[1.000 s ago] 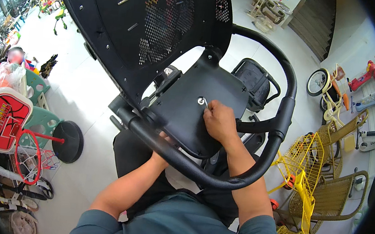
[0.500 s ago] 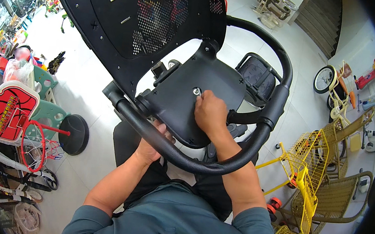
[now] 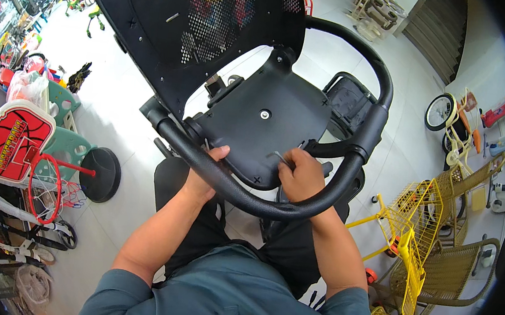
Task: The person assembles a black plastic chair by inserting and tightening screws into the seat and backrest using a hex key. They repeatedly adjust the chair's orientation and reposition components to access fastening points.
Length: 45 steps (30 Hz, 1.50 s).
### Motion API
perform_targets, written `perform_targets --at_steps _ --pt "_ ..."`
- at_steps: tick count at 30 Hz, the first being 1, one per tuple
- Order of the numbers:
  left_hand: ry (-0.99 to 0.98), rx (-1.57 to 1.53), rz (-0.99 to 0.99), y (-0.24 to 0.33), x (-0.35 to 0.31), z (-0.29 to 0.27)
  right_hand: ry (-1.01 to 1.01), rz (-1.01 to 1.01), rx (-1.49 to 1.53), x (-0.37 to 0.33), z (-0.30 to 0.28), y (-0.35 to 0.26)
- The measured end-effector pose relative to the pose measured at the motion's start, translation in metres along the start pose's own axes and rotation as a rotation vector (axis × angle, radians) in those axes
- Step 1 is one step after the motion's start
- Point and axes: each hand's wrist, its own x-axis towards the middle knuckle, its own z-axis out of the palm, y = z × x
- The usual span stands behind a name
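In front of me stands a black child's ride-on or stroller seat (image 3: 249, 134), with a bolt (image 3: 265, 114) in the middle of its flat base. Its perforated backrest (image 3: 155, 30) rises at the far left, and a thick padded guard bar (image 3: 225, 186) curves around the near side. A bent metal hex key (image 3: 278, 155) sticks out of my closed right hand (image 3: 303, 176), over the seat's near right edge. My left hand (image 3: 205, 171) is at the near left edge, thumb up, its other fingers mostly hidden by the bar. A small metallic piece shows beside that thumb, too little to name.
To the left stand a toy basketball hoop (image 3: 19, 144) and its round black base (image 3: 102, 173). On the right are a yellow wire basket frame (image 3: 414, 230), wicker chairs (image 3: 453, 268) and a small cycle (image 3: 453, 120). A black footrest-like part (image 3: 349, 103) lies beyond the seat.
My right hand has left the central bolt and moved toward me, the hex key now showing clear of it. My left hand has risen slightly at the seat's edge, its thumb now extended.
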Motion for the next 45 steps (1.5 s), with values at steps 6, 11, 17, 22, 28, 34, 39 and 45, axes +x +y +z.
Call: perform_targets --at_steps 6,11,17,22,28,34,39,45 --pt "0.097 0.018 0.028 0.000 0.001 0.005 -0.003 0.165 0.052 -0.019 -0.013 0.028" --pt "0.190 0.005 -0.077 0.002 -0.010 0.016 0.019 0.367 0.295 -0.010 -0.005 0.056" --pt "0.044 0.001 -0.009 -0.028 -0.009 0.026 0.001 0.455 0.753 0.002 0.025 0.067" --pt "-0.217 -0.282 -0.066 -0.070 0.012 -0.034 -0.052 0.573 1.006 0.000 0.024 0.055" --pt "-0.178 -0.215 -0.023 -0.080 0.040 -0.040 -0.054 0.569 0.990 0.004 0.024 0.048" --pt "-0.268 -0.038 0.007 -0.057 0.047 0.002 -0.058 0.571 0.983 0.003 0.025 0.053" --pt "-0.138 -0.181 0.021 -0.076 0.064 -0.032 -0.064 0.627 0.980 0.002 0.029 0.054" --pt "-0.091 -0.129 0.046 -0.114 0.073 -0.070 -0.066 0.617 1.040 0.002 0.029 0.053"
